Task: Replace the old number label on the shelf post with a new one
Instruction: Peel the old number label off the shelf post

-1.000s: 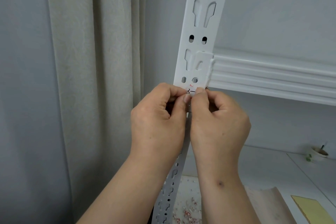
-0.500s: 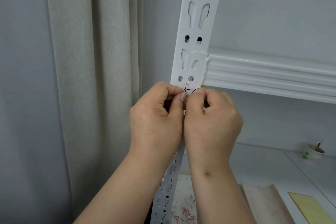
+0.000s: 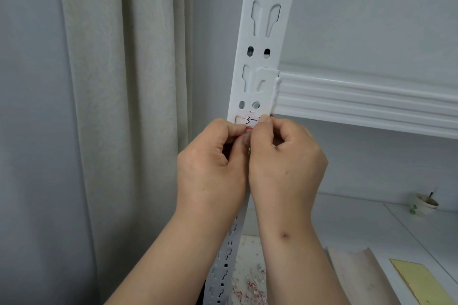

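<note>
A white slotted shelf post [image 3: 262,32] runs up the middle of the view. On it, just below the beam joint, sits a small white number label [image 3: 249,121] with a red edge and handwritten "3-". My left hand [image 3: 213,161] and my right hand [image 3: 285,161] are side by side right under it, fingers curled. Both thumbs and forefingers pinch at the label's lower edge. My right forefinger tip covers the label's right end. The lower part of the label is hidden behind my fingers.
A white shelf beam [image 3: 366,99] runs right from the post. A beige curtain [image 3: 119,106] hangs on the left. Below lie torn red-and-white paper scraps [image 3: 250,287], a yellow sheet [image 3: 421,282] and a small cup [image 3: 425,203] on the lower shelf.
The view has shifted a little. My hands have slid slightly lower on the label, so more of its left part and the "3-" shows; my right fingertip now hides its right end.
</note>
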A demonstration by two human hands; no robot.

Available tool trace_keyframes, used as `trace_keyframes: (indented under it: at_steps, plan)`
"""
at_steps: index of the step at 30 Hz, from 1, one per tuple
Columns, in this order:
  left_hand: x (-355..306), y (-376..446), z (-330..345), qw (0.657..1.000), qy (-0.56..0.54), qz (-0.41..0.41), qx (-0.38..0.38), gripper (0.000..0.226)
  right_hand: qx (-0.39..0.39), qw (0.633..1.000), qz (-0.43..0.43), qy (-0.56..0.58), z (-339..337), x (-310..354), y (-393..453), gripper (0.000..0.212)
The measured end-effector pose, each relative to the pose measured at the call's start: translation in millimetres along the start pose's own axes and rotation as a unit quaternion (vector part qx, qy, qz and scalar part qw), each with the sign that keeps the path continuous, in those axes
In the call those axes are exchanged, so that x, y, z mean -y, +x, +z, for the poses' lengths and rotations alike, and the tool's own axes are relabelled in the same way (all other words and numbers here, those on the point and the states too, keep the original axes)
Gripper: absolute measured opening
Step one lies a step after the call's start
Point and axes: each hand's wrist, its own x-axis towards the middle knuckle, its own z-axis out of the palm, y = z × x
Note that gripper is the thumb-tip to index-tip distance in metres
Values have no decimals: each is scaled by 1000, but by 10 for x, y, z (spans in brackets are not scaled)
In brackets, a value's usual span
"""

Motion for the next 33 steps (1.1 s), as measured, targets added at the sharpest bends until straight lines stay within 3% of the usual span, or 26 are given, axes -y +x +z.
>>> trace_keyframes:
  at_steps: [19, 29, 33]
  plan:
    - [-13, 6, -38, 1000, 20, 1, 10, 23, -104, 985, -116, -78, 71, 10, 18, 29]
    - [-53, 6, -113, 992, -87, -85, 29, 27, -147, 983, -106, -40, 3, -86, -2, 25]
    - [-46, 1, -97, 991, -94, -92, 36, 27, -104, 990, -94, 8, -98, -134, -94, 25]
